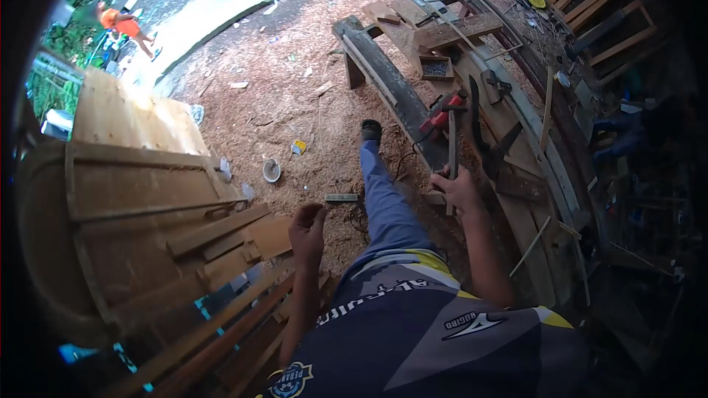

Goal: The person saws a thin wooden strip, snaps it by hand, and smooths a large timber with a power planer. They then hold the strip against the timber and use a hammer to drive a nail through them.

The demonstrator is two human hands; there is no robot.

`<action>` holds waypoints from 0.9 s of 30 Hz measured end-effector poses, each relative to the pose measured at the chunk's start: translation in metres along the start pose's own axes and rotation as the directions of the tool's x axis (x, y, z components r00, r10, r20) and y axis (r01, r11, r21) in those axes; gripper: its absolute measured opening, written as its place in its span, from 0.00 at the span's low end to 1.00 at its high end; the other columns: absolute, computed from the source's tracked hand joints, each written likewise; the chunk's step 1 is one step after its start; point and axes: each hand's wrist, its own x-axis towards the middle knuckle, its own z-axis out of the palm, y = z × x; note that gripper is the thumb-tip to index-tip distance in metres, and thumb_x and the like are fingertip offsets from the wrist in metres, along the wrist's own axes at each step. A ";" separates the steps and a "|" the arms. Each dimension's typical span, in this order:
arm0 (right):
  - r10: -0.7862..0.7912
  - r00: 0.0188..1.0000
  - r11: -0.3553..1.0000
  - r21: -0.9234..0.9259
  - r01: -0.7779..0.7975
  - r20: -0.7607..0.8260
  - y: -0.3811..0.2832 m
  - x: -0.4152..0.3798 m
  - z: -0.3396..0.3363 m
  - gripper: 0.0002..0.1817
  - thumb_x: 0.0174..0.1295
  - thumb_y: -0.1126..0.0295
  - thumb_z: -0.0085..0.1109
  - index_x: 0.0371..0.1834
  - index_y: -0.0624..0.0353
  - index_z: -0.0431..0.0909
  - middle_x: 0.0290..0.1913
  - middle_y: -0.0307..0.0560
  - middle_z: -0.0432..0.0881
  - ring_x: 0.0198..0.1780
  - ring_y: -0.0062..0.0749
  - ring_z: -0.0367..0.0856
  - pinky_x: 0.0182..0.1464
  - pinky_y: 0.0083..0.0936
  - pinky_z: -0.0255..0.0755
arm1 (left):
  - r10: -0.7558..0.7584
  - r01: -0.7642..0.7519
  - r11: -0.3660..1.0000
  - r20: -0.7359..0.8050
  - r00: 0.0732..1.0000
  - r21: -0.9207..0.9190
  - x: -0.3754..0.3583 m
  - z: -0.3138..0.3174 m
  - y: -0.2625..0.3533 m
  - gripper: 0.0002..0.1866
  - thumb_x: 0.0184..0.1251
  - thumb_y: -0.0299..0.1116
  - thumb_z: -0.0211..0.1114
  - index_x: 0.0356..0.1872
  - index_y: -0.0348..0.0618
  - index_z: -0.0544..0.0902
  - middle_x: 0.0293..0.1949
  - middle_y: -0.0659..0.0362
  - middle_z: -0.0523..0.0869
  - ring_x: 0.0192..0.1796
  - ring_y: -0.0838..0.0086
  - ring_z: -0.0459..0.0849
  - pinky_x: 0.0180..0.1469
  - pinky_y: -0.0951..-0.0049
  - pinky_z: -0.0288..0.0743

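Note:
My right hand [461, 190] is wrapped around the lower handle of a hammer [452, 144], which points away from me beside the bench. Just past the hammer's head, a red power tool [441, 116] rests on the dark bench plank [391, 81]. To the left, my left hand [306, 230] hangs near stacked boards with its fingers curled together. Whatever those fingers may hold is too small to make out. Right of the hammer lie a dark curved tool, perhaps a saw [479, 133], and a wooden hand plane [494, 85].
A small wooden box of nails [436, 68] sits on the bench. Wooden panels and boards [133, 206] lean at left. A white bucket [271, 170] and a short block [341, 197] lie on the shaving-covered floor. A person in orange [125, 23] stands far off.

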 end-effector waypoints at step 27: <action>-0.499 0.806 0.485 -0.873 -0.045 -0.319 -0.019 0.820 0.157 0.11 0.65 0.69 0.69 0.41 0.64 0.79 0.39 0.64 0.86 0.44 0.66 0.87 0.49 0.56 0.80 | 0.108 -0.136 0.987 0.262 0.959 0.090 0.692 0.306 -0.088 0.06 0.73 0.16 0.71 0.46 0.35 0.86 0.47 0.54 0.89 0.51 0.69 0.87 0.57 0.70 0.80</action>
